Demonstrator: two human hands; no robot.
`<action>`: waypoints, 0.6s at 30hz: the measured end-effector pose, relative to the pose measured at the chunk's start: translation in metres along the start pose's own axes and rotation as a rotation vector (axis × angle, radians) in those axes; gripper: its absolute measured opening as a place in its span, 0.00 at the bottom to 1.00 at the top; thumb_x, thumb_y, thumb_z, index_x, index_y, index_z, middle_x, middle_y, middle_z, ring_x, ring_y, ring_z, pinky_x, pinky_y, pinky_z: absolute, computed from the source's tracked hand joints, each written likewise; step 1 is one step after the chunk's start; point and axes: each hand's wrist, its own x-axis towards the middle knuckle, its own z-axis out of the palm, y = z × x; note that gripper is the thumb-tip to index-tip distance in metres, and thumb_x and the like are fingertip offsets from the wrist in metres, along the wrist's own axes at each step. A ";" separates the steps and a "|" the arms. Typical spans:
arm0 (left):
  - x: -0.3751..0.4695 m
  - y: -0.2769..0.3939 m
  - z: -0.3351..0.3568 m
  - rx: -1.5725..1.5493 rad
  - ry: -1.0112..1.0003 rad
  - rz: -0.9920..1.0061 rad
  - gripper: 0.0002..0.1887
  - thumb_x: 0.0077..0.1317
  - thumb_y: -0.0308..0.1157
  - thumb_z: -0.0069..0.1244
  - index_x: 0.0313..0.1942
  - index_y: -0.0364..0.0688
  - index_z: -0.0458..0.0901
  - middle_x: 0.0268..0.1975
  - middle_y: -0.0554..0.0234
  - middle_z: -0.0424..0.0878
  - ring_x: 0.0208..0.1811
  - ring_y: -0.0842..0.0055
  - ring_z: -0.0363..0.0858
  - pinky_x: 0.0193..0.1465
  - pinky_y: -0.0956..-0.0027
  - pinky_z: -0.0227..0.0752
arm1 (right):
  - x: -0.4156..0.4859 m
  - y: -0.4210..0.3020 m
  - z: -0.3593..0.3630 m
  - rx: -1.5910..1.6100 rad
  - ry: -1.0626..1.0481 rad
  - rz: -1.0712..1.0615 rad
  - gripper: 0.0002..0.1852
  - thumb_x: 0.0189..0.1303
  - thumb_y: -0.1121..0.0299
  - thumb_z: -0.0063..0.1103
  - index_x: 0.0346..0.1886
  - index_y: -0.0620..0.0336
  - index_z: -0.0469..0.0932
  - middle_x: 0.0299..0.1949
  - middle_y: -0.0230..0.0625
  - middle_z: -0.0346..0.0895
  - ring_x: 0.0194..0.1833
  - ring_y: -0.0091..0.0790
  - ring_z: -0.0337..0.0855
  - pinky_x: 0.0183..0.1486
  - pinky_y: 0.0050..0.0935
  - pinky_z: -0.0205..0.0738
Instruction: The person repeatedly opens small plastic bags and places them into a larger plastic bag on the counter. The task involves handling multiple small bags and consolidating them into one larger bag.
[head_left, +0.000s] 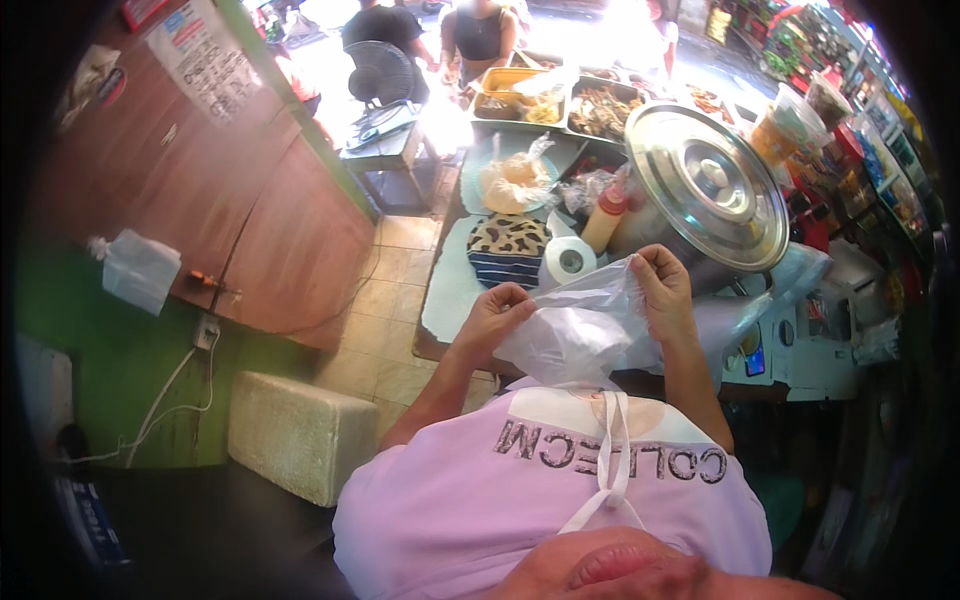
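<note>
Between my hands, in front of my chest, hangs a clear plastic bag (581, 330) with something white inside or behind it. My left hand (499, 315) pinches the bag's upper left edge between thumb and fingers. At the upper right corner my right hand (661, 285) grips the same bag, raised a little higher. Just beyond the bag stands a toilet paper roll (568, 261), beside a round cloth item (510, 244) with leopard print and dark blue stripes. A squeeze bottle (604, 217) with a red cap is behind the roll.
A large metal pot lid (705, 187) tilts over a pot at the right. Food trays (604, 105) line the counter's far end, with people (480, 34) beyond. A bagged food item (517, 180) rests on a plate. A styrofoam box (300, 431) and a fan (380, 73) are at the left.
</note>
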 end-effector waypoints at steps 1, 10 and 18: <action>-0.002 -0.003 -0.003 -0.010 0.014 0.015 0.05 0.67 0.32 0.56 0.36 0.41 0.81 0.33 0.76 0.78 0.34 0.91 0.71 0.38 0.82 0.66 | 0.000 0.002 0.002 -0.028 0.010 -0.025 0.06 0.67 0.69 0.59 0.34 0.60 0.77 0.27 0.21 0.75 0.28 0.11 0.68 0.28 0.14 0.61; -0.014 -0.027 -0.018 0.762 0.145 0.168 0.11 0.57 0.32 0.61 0.38 0.40 0.81 0.34 0.61 0.82 0.35 0.70 0.81 0.42 0.68 0.73 | -0.016 0.009 -0.001 -0.115 0.104 0.042 0.06 0.67 0.69 0.59 0.36 0.62 0.78 0.27 0.19 0.73 0.27 0.10 0.66 0.28 0.13 0.59; -0.021 0.020 -0.035 1.168 0.230 0.092 0.16 0.54 0.33 0.63 0.44 0.46 0.84 0.43 0.58 0.82 0.34 0.68 0.82 0.42 0.67 0.76 | -0.042 0.022 -0.007 -0.568 0.013 -0.252 0.04 0.61 0.74 0.64 0.37 0.64 0.81 0.28 0.29 0.79 0.28 0.21 0.75 0.31 0.22 0.68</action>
